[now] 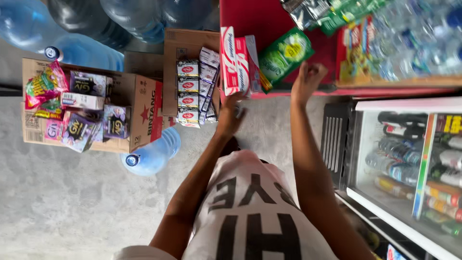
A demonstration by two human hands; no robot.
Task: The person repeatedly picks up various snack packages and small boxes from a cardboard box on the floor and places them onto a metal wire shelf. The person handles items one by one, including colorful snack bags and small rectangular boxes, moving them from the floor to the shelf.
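The left hand (231, 114) is up against the near end of the red and white toothpaste cartons (236, 60), which stand at the left edge of the red worktop (269, 19). Its fingers are blurred, so I cannot tell whether its grip is spread or pressed on the carton. The right hand (308, 77) is curled into a fist just right of the cartons, beside a green packet (286, 55) that leans on the worktop; nothing shows inside that fist

The cartons look light and stiff, thin card that dents if squeezed hard, with smooth, slightly slippery printed faces. They are long and narrow, so a hold across the two broad sides near the middle seems steadier than one at an end flap. The green packet looks soft and crinkly, best taken by its edge

Left of the cartons, a stack of small soap boxes (188, 91) sits against a cardboard box (180, 45). Further left is a box of sachets (139, 103), with big water jugs (154, 154) around it. A drinks fridge (409, 159) stands at the right
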